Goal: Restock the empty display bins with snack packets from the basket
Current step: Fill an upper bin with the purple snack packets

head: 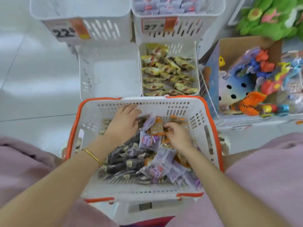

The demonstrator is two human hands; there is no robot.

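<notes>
Floor [32,71]: pale grey glossy tiles, thin grout lines, soft light glare at left. At right, open cardboard box [242,44] full of bright plastic toys [262,63]. White wire rack [207,90] against box's left side. Green plush toy [270,18] in top right corner.

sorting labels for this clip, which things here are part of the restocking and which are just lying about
Job: basket, its snack packets, left hand and right hand among them, empty lower left bin, empty upper left bin.
Lying about: stocked bin of yellow packets, stocked bin of purple packets, cardboard box of toys, green plush toy.
</notes>
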